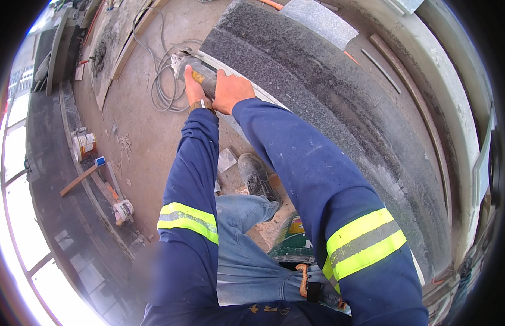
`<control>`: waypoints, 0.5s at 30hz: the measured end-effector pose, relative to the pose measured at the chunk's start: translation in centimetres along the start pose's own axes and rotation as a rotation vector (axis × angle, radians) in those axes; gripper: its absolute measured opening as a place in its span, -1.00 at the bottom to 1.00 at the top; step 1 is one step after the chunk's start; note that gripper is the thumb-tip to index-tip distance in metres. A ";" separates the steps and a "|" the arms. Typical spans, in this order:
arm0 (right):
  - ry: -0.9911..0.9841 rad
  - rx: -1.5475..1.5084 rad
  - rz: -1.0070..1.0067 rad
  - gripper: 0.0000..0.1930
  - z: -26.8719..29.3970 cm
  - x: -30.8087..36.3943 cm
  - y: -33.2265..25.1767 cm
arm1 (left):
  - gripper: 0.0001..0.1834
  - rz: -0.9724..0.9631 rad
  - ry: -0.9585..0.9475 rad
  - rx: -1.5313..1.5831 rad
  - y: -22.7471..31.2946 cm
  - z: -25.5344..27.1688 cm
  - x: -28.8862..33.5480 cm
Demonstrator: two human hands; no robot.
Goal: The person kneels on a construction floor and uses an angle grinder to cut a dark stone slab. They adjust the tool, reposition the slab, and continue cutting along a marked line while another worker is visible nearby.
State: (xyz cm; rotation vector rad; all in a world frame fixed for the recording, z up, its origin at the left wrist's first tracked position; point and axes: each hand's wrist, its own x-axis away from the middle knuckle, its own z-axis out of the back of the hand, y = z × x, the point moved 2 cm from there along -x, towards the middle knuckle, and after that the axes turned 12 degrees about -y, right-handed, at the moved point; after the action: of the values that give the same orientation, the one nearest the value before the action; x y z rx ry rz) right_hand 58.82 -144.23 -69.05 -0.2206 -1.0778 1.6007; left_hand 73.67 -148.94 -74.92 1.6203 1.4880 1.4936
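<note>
Both hands are wrapped around an angle grinder point(203, 74), a grey-bodied power tool with a yellow patch. My left hand point(195, 89) grips it from the left side, near the head. My right hand point(231, 91) closes over the rear of the body. The grinder's head lies at the far left corner of a long dark granite slab point(318, 89), against its pale edge. Whether the disc touches the stone cannot be made out. A watch point(201, 104) sits on my left wrist.
A grey cable point(161, 89) lies coiled on the dusty floor left of the grinder. Farther left are a white bucket point(84, 146) and a hammer point(81, 179). A green bucket point(292, 242) stands by my legs. A lighter stone piece point(320, 23) lies beyond the slab.
</note>
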 end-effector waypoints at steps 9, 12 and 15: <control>0.009 -0.004 0.002 -0.45 0.1 -0.1 0.1 | -0.29 -0.001 -0.001 0.004 -0.2 -0.1 -0.2; 0.016 -0.010 0.005 -0.45 0.0 -0.3 0.0 | -0.29 -0.019 0.004 -0.020 -0.1 0.3 -0.5; 0.028 -0.007 0.019 -0.43 -0.1 -0.3 0.0 | -0.28 -0.014 0.017 -0.030 0.0 0.4 -0.7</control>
State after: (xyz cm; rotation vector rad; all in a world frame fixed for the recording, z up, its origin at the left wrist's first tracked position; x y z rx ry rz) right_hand 58.96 -144.42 -69.21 -0.2575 -1.0627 1.6065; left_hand 74.18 -149.39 -75.33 1.5800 1.4757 1.5186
